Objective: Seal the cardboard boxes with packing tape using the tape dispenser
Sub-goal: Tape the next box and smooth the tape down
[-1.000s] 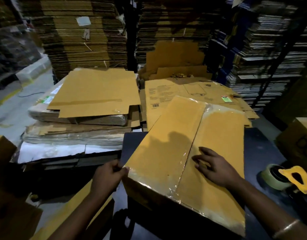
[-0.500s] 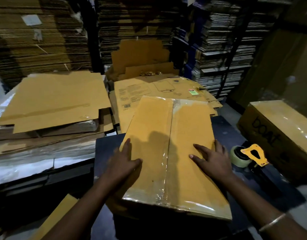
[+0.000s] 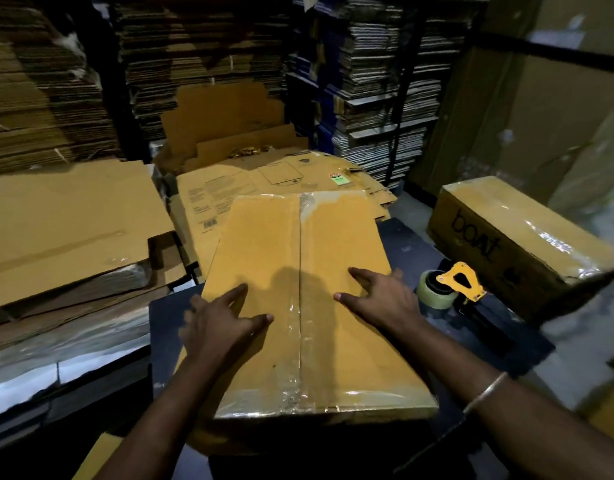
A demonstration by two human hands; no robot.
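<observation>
Head view: we press our left hand (image 3: 218,320) and right hand (image 3: 381,299), fingers spread flat, on the glossy taped cardboard box (image 3: 309,306) mid-worktop (image 3: 437,247). Tape dispenser (image 3: 447,285) lies at the right edge. Corrugated stacks (image 3: 38,98) behind.

1. "boat", handwritten in black on the side of the taped box (image 3: 499,244) at right.
2. Printed text blocks and a barcode on the flat carton (image 3: 208,199) behind: too small to read.
3. Green sticker (image 3: 340,180) on that carton: unreadable.
</observation>
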